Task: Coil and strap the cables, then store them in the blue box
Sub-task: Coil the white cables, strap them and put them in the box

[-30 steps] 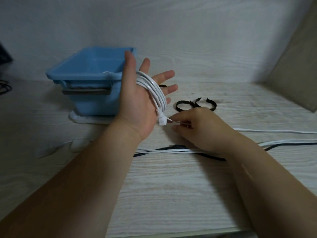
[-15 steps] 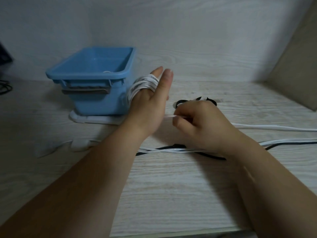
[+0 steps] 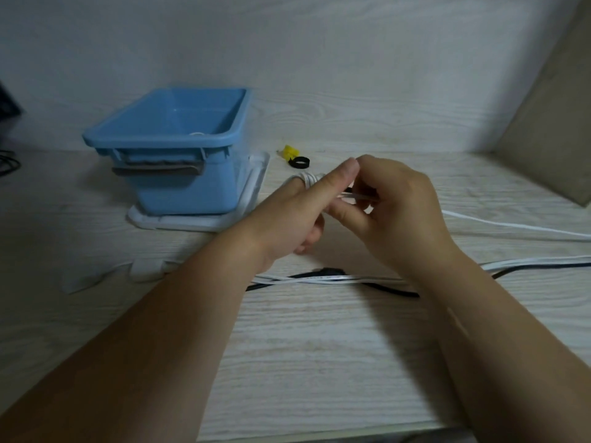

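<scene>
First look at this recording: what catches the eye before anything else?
Over the middle of the table, the left hand has a white cable wound round it, while the right hand pinches that cable's free length just beside it. Behind them on the left stands a blue box, open on top. Loose white and black cables lie across the table nearer the camera.

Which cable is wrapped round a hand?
The white cable looped round the left hand, pinched by the right hand; the black cable and white strands lie on the table.
</scene>
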